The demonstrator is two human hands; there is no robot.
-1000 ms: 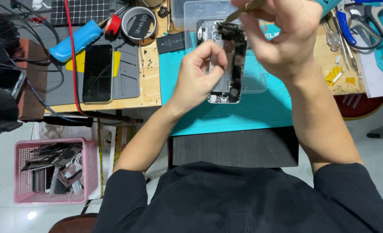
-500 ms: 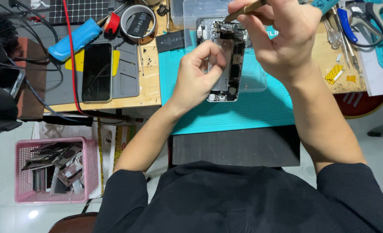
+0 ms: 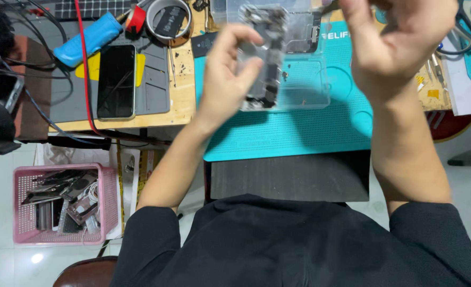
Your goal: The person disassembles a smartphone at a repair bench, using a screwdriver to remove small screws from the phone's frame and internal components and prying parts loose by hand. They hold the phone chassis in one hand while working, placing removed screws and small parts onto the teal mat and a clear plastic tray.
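Above the teal mat [image 3: 299,133], which serves as the landmark, an opened phone chassis [image 3: 264,58] with its inner parts exposed is gripped by the left hand [image 3: 230,79], thumb and fingers pinching its long edges. Up and to the right of the mat's middle, the right hand [image 3: 400,42] is curled as if around a thin tool; the tool itself is blurred and mostly cut off, so its hold cannot be told for certain. Left of the mat, an intact black phone [image 3: 117,81] is laid on a grey pad. With the chassis held off the mat, a slip could be caused by the light pinch, and small loose parts could be lost.
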